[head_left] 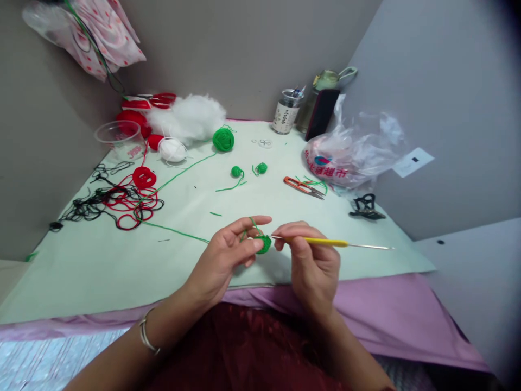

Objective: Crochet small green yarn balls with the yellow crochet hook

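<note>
Between thumb and fingers, my left hand (pixel 230 247) pinches a small round green crochet piece (pixel 264 244). A strand of green yarn (pixel 175 232) passes over its raised index finger and trails left across the table. My right hand (pixel 313 255) is closed around the yellow handle of a crochet hook (pixel 325 241), held like a pen. The hook's thin metal tip touches or nearly touches the upper edge of the green piece; whether it sits in a stitch I cannot tell. Farther back is the green yarn ball (pixel 223 140). Two small green crocheted balls (pixel 236 171) with loose tails lie beyond my hands.
Orange thread snips (pixel 299 184) and a black hair claw (pixel 367 207) lie to the right, near a plastic bag (pixel 345 155). Tangled black and red yarn (pixel 118 201) covers the left side. White stuffing (pixel 191 117), a clear cup (pixel 120 138), a pen jar (pixel 286 113) and a phone (pixel 322 114) stand behind.
</note>
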Demonstrator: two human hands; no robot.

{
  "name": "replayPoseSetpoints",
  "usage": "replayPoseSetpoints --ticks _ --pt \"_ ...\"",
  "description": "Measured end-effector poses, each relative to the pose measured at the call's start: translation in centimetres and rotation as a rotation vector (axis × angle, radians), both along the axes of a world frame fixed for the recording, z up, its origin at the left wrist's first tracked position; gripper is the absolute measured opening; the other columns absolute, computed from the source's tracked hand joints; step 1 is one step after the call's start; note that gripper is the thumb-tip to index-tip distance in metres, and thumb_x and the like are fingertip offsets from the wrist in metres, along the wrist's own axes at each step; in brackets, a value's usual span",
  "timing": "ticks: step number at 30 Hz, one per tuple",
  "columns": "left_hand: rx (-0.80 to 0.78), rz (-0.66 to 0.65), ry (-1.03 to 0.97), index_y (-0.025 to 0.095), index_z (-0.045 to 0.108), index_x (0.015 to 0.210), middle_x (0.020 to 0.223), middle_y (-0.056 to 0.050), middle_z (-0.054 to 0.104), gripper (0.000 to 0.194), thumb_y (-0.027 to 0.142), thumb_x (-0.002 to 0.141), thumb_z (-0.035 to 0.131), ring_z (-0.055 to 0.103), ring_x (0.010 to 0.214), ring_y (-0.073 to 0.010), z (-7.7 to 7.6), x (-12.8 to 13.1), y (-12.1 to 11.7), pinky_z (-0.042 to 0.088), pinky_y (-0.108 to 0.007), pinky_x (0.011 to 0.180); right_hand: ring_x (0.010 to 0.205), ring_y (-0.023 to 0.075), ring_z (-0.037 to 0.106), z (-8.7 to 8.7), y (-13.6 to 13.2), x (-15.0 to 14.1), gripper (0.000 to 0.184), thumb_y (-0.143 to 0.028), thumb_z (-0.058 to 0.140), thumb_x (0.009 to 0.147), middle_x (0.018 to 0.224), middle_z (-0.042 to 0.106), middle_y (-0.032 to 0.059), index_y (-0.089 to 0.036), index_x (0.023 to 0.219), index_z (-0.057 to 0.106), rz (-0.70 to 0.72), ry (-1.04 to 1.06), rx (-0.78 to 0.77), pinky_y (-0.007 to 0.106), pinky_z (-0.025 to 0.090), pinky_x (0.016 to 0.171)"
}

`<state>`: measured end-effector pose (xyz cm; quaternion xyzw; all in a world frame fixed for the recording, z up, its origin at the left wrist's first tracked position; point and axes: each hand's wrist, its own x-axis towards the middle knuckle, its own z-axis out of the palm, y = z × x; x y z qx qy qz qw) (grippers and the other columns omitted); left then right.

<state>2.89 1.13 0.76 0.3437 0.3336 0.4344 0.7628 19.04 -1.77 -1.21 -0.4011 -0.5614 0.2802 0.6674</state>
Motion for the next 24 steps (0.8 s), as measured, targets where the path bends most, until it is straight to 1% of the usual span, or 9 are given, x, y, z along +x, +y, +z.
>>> replayPoseSetpoints --ticks 3,5,7,11,14,16,18,21,24 --pt "0.055 0.019 0.052 0.024 0.084 0.116 0.088 -0.001 0.065 0.037 0.026 0.079 0.091 0.050 0.070 -0.0082 -0.1 0.5 -0.4 0.040 -0.019 0.061 0.084 0.0177 0.070 -0.2 0.0 -0.2 0.019 -0.021 0.062 0.104 0.093 0.078 0.0032 -0.027 0.103 0.080 0.008 -0.043 -0.019 0.032 0.058 0.074" --pt "0.057 0.048 0.049 0.026 0.081 0.122 0.085 0.001 0.063 0.046 0.025 0.077 0.093 0.049 0.067 -0.0068 -0.1 0.6 -0.5 0.039 -0.018 0.061 0.085 0.0173 0.070 -0.3 -0.2 -0.2 0.019 -0.020 0.063 0.103 0.093 0.078 0.0028 -0.027 0.104 0.081 -0.002 -0.058 -0.002 0.032 0.058 0.075" --pt "0.013 0.027 0.016 0.026 0.077 0.131 0.082 0.003 0.062 0.057 0.024 0.077 0.093 0.048 0.064 -0.0059 0.0 0.5 -0.4 0.037 -0.017 0.057 0.085 0.0169 0.070 -0.4 -0.3 -0.1 0.018 -0.021 0.064 0.103 0.093 0.077 0.0027 -0.027 0.103 0.081 0.020 -0.036 0.000 0.031 0.057 0.076" --pt "-0.110 -0.153 -0.155 0.020 0.075 0.133 0.081 0.003 0.061 0.052 0.020 0.082 0.086 0.029 0.048 0.0004 0.0 -0.2 0.1 0.034 -0.017 0.052 0.074 0.0140 0.066 0.0 0.1 0.5 0.018 -0.031 0.066 0.103 0.087 0.075 0.0017 -0.026 0.096 0.081 0.101 0.223 -0.121 0.028 0.055 0.072" --pt "-0.104 -0.237 -0.279 0.016 0.077 0.129 0.086 0.001 0.064 0.045 0.017 0.084 0.081 0.022 0.045 0.0030 0.0 -0.4 0.2 0.039 -0.018 0.053 0.067 0.0118 0.062 0.5 0.6 0.8 0.019 -0.037 0.072 0.099 0.081 0.072 0.0011 -0.024 0.089 0.081 0.183 0.430 -0.235 0.025 0.053 0.066" --pt "-0.069 -0.242 -0.280 0.016 0.077 0.128 0.089 0.000 0.065 0.045 0.019 0.084 0.082 0.028 0.045 0.0028 0.0 -0.3 0.1 0.042 -0.019 0.055 0.063 0.0107 0.059 0.5 0.6 0.8 0.020 -0.040 0.074 0.097 0.077 0.069 0.0001 -0.024 0.086 0.080 0.255 0.498 -0.295 0.024 0.052 0.063" --pt "-0.006 -0.201 -0.181 0.018 0.076 0.130 0.090 0.001 0.065 0.047 0.022 0.084 0.083 0.037 0.048 0.0009 -0.1 0.2 -0.2 0.045 -0.020 0.057 0.064 0.0114 0.059 0.2 0.5 0.5 0.019 -0.041 0.073 0.097 0.078 0.070 -0.0003 -0.026 0.088 0.080 0.276 0.492 -0.305 0.025 0.052 0.063" --pt "0.124 -0.066 0.079 0.022 0.068 0.139 0.094 0.000 0.066 0.057 0.021 0.084 0.084 0.053 0.058 -0.0043 -0.5 0.9 -0.8 0.047 -0.020 0.059 0.076 0.0146 0.064 -0.8 0.4 0.0 0.017 -0.040 0.072 0.098 0.091 0.076 0.0024 -0.027 0.093 0.081 0.164 0.304 -0.255 0.027 0.054 0.071" --pt "0.208 -0.059 0.198 0.025 0.059 0.148 0.100 -0.001 0.068 0.066 0.021 0.086 0.081 0.068 0.077 -0.0118 -1.2 1.2 -1.2 0.053 -0.024 0.072 0.078 0.0156 0.064 -1.6 0.6 -0.1 0.020 -0.043 0.073 0.097 0.095 0.078 0.0042 -0.025 0.095 0.081 0.068 0.250 -0.284 0.028 0.053 0.070"
